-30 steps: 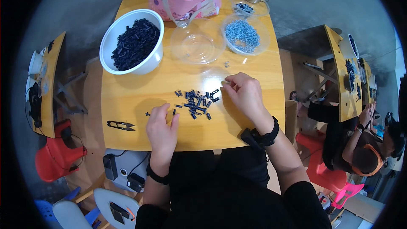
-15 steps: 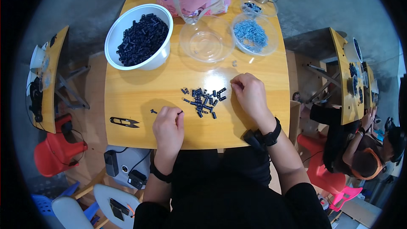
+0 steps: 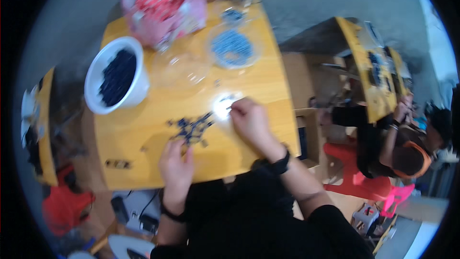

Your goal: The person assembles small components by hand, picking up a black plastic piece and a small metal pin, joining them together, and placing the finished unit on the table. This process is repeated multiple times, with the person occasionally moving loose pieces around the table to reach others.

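A loose pile of small dark parts lies in the middle of the yellow wooden table. My left hand rests at the near edge of that pile with fingers curled; blur hides whether it holds a part. My right hand sits to the right of the pile, fingertips pinched together beside a bright glare spot. The picture is motion-blurred, so what lies between those fingertips cannot be made out.
A white bowl of dark parts stands at the left. Behind are an empty clear dish, a clear dish of blue parts and a pink bag. A small dark tool lies front left. Another person works at the right.
The view has swung and blurred, so the table now looks tilted. My left hand has stayed by the pile's near edge and my right hand remains just right of it.
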The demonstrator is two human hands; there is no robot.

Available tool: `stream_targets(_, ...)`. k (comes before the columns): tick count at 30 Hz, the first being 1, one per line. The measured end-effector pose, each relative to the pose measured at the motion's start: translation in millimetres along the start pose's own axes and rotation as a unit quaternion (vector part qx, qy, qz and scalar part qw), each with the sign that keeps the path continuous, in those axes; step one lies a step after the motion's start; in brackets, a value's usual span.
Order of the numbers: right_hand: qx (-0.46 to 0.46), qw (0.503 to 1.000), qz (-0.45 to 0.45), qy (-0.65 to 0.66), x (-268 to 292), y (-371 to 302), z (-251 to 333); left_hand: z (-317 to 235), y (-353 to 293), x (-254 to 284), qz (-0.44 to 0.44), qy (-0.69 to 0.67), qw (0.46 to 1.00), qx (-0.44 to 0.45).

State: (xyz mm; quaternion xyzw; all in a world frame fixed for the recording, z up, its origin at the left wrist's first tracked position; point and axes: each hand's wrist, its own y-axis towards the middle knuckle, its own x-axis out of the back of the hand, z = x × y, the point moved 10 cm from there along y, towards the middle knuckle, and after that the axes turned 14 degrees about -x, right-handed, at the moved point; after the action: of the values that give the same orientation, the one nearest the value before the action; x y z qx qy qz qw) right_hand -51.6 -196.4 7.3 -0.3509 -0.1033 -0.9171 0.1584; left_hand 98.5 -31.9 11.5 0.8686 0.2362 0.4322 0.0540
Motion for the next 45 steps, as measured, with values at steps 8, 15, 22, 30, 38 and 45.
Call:
stream_targets(8, 0.006, 1.000, 0.021, -0.002, -2.0, 10.1, 18.0, -7.6, 4.7, -5.6, -0.019, -0.014, 0.999, -0.023)
stream_targets(15, 0.010, 0.999, 0.025, -0.030, -18.6, 17.7, 13.8, -6.6, 5.9, -6.2, -0.028, -0.018, 0.999, -0.030)
stream_targets(22, 0.033, 0.998, 0.041, -0.032, -19.1, 15.0, 24.6, -9.3, 3.8, -0.8, -0.010, -0.032, 0.997, -0.067)
stream_targets(30, 0.058, 0.997, 0.034, -0.032, -20.8, 20.0, 30.9, -9.3, -5.7, 10.7, 0.010, -0.281, 0.959, 0.030)
stream_targets(38, -0.125, 0.899, 0.274, 0.317, -3.0, -15.0, 49.3, -35.2, -9.8, 31.3, -0.029, -0.466, 0.883, 0.056)
stream_targets(45, -0.165, 0.700, 0.451, 0.529, 7.4, -84.5, 75.1, -81.5, -6.2, 41.1, -0.016, -0.390, 0.920, -0.023)
